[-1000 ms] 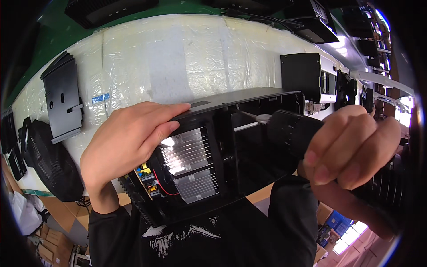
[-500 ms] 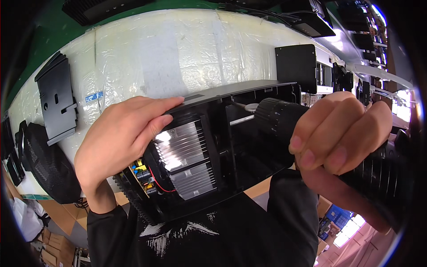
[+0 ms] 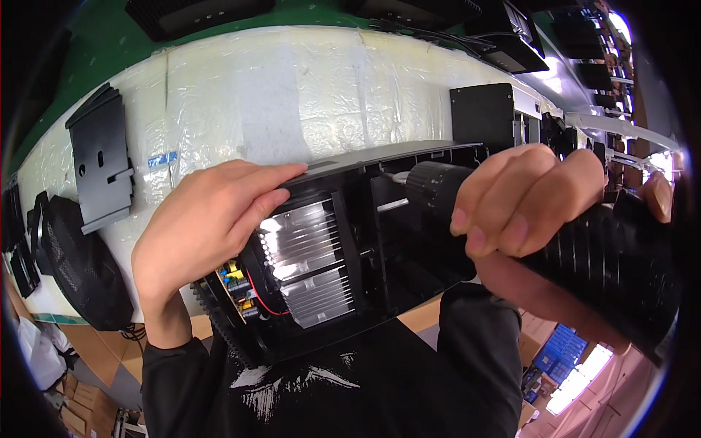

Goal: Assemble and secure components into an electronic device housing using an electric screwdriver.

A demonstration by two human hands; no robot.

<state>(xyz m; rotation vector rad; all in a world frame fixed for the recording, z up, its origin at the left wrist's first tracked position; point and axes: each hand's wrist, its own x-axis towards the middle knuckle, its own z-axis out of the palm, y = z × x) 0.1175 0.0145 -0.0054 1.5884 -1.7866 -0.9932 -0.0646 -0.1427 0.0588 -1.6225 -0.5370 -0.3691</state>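
Observation:
A black open-sided device housing (image 3: 420, 255) is tilted in front of my body. Inside it sits a silver finned heat sink (image 3: 314, 255), with a circuit board (image 3: 237, 288) and a red wire at its left. My left hand (image 3: 208, 223) grips the housing's upper edge, fingers on top and thumb at the opening. My right hand (image 3: 529, 197) is wrapped round a black power screwdriver (image 3: 431, 184). Its tip reaches into the housing's upper right part, and what it touches there is hidden.
A white plastic-covered table (image 3: 270, 95) spreads beyond the housing. At the left lie a dark metal bracket (image 3: 102, 160) and a black mesh-covered part (image 3: 84, 266). A black box-shaped unit (image 3: 482, 115) stands at the right. More black units (image 3: 197, 14) line the far side.
My right hand and the power screwdriver have shifted left, with the tip nearer the housing's inner wall. My left hand keeps its hold. The whole view has shifted slightly.

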